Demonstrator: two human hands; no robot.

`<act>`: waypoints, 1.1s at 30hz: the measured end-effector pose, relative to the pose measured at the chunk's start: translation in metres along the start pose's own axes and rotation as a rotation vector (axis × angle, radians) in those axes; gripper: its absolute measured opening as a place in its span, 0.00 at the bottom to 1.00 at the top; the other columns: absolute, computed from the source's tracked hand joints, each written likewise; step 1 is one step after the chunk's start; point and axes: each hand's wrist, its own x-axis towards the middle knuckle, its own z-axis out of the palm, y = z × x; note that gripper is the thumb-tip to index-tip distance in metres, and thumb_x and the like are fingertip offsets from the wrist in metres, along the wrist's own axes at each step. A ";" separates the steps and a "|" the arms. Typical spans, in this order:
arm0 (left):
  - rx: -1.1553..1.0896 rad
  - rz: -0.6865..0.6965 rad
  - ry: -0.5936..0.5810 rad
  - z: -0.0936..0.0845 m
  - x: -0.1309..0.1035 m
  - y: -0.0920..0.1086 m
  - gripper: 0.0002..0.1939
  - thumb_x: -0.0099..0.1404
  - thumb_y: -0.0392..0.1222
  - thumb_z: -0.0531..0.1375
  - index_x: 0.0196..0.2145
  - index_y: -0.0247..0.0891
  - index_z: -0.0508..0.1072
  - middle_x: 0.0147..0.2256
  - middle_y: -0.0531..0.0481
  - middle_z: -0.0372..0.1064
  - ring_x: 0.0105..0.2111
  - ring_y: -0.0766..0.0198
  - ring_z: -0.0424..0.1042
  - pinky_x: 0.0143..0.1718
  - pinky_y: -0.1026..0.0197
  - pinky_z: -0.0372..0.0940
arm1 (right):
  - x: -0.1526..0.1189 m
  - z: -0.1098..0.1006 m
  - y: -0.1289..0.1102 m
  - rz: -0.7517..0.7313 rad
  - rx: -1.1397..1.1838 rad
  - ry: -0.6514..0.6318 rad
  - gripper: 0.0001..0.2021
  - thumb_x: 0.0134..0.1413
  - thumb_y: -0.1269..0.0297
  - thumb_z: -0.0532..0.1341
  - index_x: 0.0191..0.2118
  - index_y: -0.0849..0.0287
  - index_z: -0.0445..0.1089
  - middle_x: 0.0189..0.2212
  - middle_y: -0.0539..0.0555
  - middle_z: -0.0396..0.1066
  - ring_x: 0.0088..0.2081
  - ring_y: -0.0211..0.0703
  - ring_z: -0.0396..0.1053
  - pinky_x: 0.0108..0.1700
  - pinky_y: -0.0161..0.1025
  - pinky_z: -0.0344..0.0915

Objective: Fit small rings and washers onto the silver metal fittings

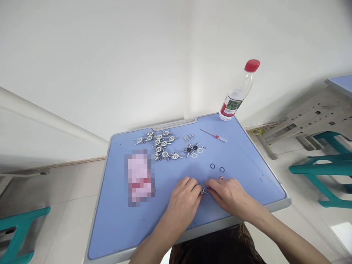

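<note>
My left hand pinches a small metal fitting with a flange and a short stem, just above the desk. Close to the stem's end, my right hand is closed with thumb and fingers together. Whatever it may hold is hidden. A small copper-coloured piece shows at the far side of my right hand. Beyond it lie two dark rubber rings, one ring left of the other ring. Several like metal fittings are heaped toward the back left.
Fittings with black round parts lie by flat metal plates. Small metal clips and a red-handled screwdriver are behind. A bottle stands at the back right corner. A pixelated pink item lies left on the blue desk.
</note>
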 end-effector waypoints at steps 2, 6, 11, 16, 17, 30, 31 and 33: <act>-0.015 0.013 0.005 0.001 0.000 0.000 0.07 0.68 0.32 0.53 0.35 0.39 0.69 0.34 0.49 0.66 0.36 0.58 0.64 0.38 0.54 0.64 | -0.001 -0.002 0.001 -0.015 0.037 -0.024 0.08 0.64 0.71 0.50 0.35 0.58 0.64 0.23 0.49 0.69 0.23 0.39 0.64 0.25 0.37 0.44; -0.024 0.033 0.021 0.002 0.001 -0.001 0.08 0.68 0.30 0.52 0.36 0.38 0.70 0.34 0.48 0.66 0.37 0.58 0.64 0.38 0.54 0.65 | -0.005 -0.001 0.002 -0.037 0.121 -0.051 0.02 0.62 0.69 0.55 0.39 0.58 0.64 0.27 0.50 0.71 0.27 0.40 0.67 0.28 0.36 0.49; -0.030 0.066 0.036 0.004 0.002 -0.002 0.10 0.69 0.30 0.50 0.38 0.37 0.69 0.35 0.47 0.66 0.36 0.58 0.64 0.37 0.54 0.66 | -0.005 0.005 0.001 -0.010 0.130 -0.008 0.07 0.65 0.69 0.51 0.36 0.58 0.65 0.23 0.49 0.68 0.23 0.39 0.64 0.27 0.37 0.48; -0.114 0.003 0.052 0.005 0.001 -0.004 0.08 0.67 0.31 0.56 0.42 0.39 0.68 0.37 0.49 0.66 0.38 0.58 0.64 0.41 0.53 0.65 | -0.005 0.008 0.001 0.015 0.133 0.028 0.08 0.65 0.70 0.50 0.37 0.59 0.65 0.22 0.49 0.68 0.23 0.39 0.65 0.26 0.37 0.47; -0.139 -0.021 0.055 0.005 0.001 -0.004 0.09 0.65 0.30 0.58 0.43 0.39 0.67 0.38 0.49 0.66 0.39 0.58 0.64 0.42 0.53 0.64 | -0.005 0.009 0.001 0.017 0.130 0.037 0.08 0.65 0.70 0.50 0.37 0.59 0.65 0.22 0.49 0.68 0.23 0.40 0.65 0.26 0.37 0.47; -0.205 -0.035 0.046 0.003 0.002 -0.004 0.05 0.67 0.30 0.56 0.35 0.39 0.66 0.34 0.51 0.66 0.36 0.60 0.62 0.39 0.55 0.59 | -0.007 0.014 0.002 0.033 0.136 0.067 0.09 0.65 0.71 0.50 0.37 0.59 0.66 0.23 0.50 0.69 0.23 0.39 0.66 0.26 0.36 0.49; -0.207 -0.029 0.041 0.003 0.002 -0.004 0.05 0.68 0.30 0.55 0.35 0.38 0.66 0.34 0.51 0.66 0.36 0.60 0.62 0.39 0.55 0.59 | -0.007 0.014 0.002 0.031 0.136 0.070 0.09 0.65 0.71 0.49 0.36 0.59 0.66 0.23 0.50 0.69 0.23 0.40 0.66 0.26 0.36 0.49; -0.203 -0.020 0.031 0.003 0.001 -0.005 0.05 0.68 0.30 0.55 0.35 0.38 0.66 0.34 0.51 0.65 0.36 0.60 0.62 0.39 0.55 0.59 | -0.007 0.013 0.002 0.026 0.135 0.073 0.10 0.66 0.71 0.49 0.36 0.59 0.66 0.23 0.50 0.69 0.23 0.40 0.66 0.26 0.36 0.49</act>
